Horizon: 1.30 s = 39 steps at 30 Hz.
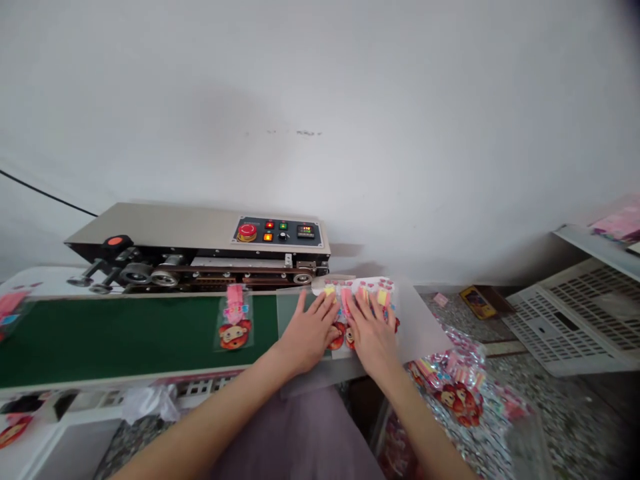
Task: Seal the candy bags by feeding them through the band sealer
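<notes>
My left hand [309, 333] lies palm down with its fingers spread over clear plastic packets at the right end of the conveyor. Beside it, my right hand [374, 337] rests flat on the same packets, fingers apart. The packets [338, 339] show red-haired cartoon faces and pink and yellow pieces, partly hidden under my fingers. Beneath them is a translucent sheet [420, 327]. Another clear packet [234, 327] with a cartoon face sits on the green conveyor belt [150, 337], left of my hands.
A band sealing machine [200, 227] with a lit control panel [278, 231] stands behind the belt. One more packet [11, 310] is at the far left. Filled packets [460, 393] heap up at lower right, near a white plastic crate [560, 327] and a small box [483, 303].
</notes>
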Available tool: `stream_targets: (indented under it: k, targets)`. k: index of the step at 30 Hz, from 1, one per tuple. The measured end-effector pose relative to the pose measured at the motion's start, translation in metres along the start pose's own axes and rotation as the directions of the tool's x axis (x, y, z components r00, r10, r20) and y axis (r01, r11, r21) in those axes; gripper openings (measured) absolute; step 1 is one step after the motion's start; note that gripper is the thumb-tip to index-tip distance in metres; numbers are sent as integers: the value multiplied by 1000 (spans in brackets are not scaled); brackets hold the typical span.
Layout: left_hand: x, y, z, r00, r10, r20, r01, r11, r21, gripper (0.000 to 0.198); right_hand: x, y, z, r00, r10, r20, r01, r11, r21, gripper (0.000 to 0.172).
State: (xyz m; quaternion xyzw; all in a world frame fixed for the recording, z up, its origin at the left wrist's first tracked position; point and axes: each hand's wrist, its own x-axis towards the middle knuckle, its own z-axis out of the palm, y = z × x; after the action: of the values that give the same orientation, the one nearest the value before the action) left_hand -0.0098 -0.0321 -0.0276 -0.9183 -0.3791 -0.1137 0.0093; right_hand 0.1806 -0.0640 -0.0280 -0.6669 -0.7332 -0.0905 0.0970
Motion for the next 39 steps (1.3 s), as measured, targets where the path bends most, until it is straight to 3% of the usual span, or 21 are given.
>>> stream_targets:
  k: [3, 9, 14, 17, 19, 22, 24, 28, 34, 37, 39]
  targets:
    - [-7, -5, 9, 998, -55, 32, 55, 998, 9, 59, -3, -11, 7, 1000, -20, -8, 20, 999, 42, 45]
    - [-33, -31, -1, 994, -66, 82, 63, 997, 44, 59, 4, -48, 5, 1000, -27, -11, 28, 994, 107, 46]
    - [-53, -48, -14, 987, -153, 46, 148, 984, 103, 53, 2, -31, -9, 999, -5, -41, 7, 999, 51, 44]
    - [-51, -43, -20, 977, -214, 11, 212, 973, 87, 48, -4, -6, -11, 990, 129, -54, -132, 990, -56, 44]
    - [-39, -31, -19, 987, -162, 12, 162, 986, 39, 46, -6, 4, -7, 982, 187, -23, -189, 976, -105, 45]
    - [-15, -11, -8, 999, 1, 32, -1, 1000, -11, 48, -8, 5, 1, 991, 134, 20, -131, 986, -103, 47]
    - [-5, -5, 1, 999, 40, 33, -40, 999, 1, 49, -9, 3, 4, 997, 75, 29, -73, 995, -75, 48]
    - [-14, -17, 7, 999, 12, 39, -13, 1000, 28, 52, -6, -2, 5, 998, -15, 57, 15, 1000, 8, 47]
    - [-44, -47, -8, 992, -124, 33, 121, 989, 91, 52, 6, -21, 2, 990, -116, 81, 103, 984, 146, 46]
    - [-40, -37, -15, 977, -215, 1, 214, 973, 90, 54, 9, -22, 1, 996, -81, 46, 75, 990, 122, 45]
    - [-29, -23, -15, 984, -178, -6, 179, 983, 52, 55, 9, -15, 3, 1000, 22, 0, -22, 998, 53, 45]
